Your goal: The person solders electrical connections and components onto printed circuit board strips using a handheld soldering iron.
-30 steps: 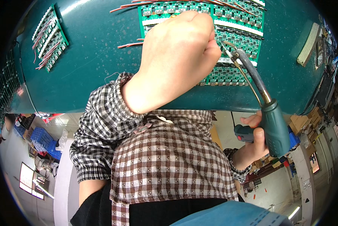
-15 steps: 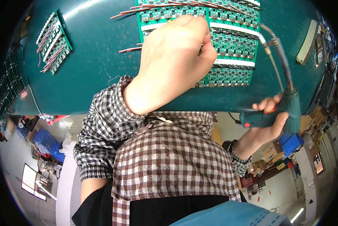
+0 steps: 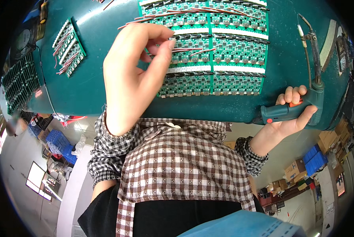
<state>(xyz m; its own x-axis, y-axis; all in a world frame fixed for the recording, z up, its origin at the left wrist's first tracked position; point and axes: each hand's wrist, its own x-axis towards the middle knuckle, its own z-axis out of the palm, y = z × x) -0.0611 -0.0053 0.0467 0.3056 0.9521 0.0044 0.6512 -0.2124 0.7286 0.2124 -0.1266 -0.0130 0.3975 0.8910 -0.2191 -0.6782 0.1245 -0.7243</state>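
Observation:
A large panel of green circuit boards (image 3: 238, 59) lies on the table, with rows of small parts and white and black strips across it. Thin red and white wires (image 3: 185, 13) run across its upper rows, and a few shorter ones lie mid-panel. Over the panel's left side, my left hand (image 3: 135, 73) has thumb and forefinger brought together; whatever they pinch is too small to make out. My right hand (image 3: 289, 112) is wrapped round the handle of a green soldering gun (image 3: 313, 96) with a red trigger. Its metal tip and thin feed tube point away from me, right of the panel.
A smaller circuit panel (image 3: 70, 49) with wires on it lies to the left. Beyond it, a dark stack of boards (image 3: 21, 83) sits by a thin cable (image 3: 44, 85). A pale curved strip (image 3: 328, 45) rests at the far right of the green tabletop (image 3: 102, 93).
My left hand has moved left and turned, uncovering more of the panel and showing its pinched fingertips. My right hand has shifted the soldering gun slightly to the right.

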